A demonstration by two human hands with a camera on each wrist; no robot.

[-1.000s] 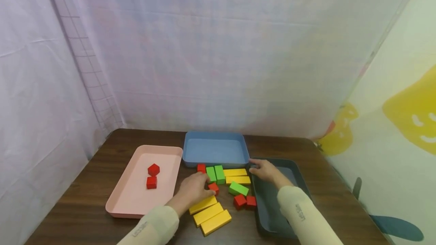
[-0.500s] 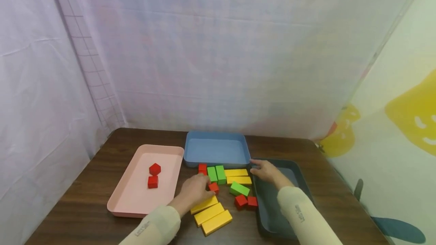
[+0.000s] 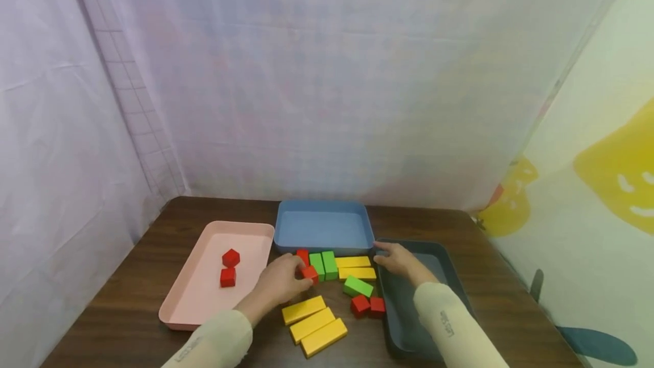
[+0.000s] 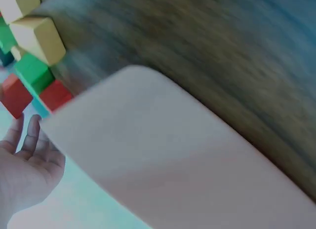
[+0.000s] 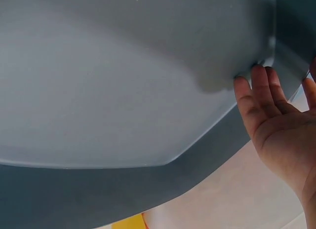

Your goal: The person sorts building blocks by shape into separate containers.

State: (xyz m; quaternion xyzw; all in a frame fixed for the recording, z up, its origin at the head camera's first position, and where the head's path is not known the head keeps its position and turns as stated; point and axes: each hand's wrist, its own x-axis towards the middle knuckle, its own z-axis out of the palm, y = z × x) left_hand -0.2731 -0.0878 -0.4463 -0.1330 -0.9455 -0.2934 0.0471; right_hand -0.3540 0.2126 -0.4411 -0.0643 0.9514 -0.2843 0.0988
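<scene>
My left hand [image 3: 280, 281] pinches a red block [image 3: 309, 274] between thumb and fingers, just in front of two green blocks [image 3: 323, 266]. Another red block [image 3: 302, 256] stands behind it. In the left wrist view the held red block [image 4: 16, 95] appears tilted at the fingertips, with part of the hand cut off by the edge. My right hand [image 3: 401, 261] rests on the near-left corner area of the dark tray [image 3: 434, 249], at its back end. In the right wrist view that hand [image 5: 286, 115] has fairly straight fingers, several of them inside the tray wall.
A pink tray [image 3: 204, 305] on the left holds two red blocks [image 3: 229, 268]. A blue tray [image 3: 322, 226] stands at the back. Yellow blocks [image 3: 314, 325] lie in front, more yellow blocks [image 3: 356, 273], a green block [image 3: 357, 287] and two red blocks [image 3: 368, 306] beside the dark tray.
My left hand has shifted left and slightly back, carrying the red block off its former spot beside the yellow blocks. My right hand has stayed at the dark tray.
</scene>
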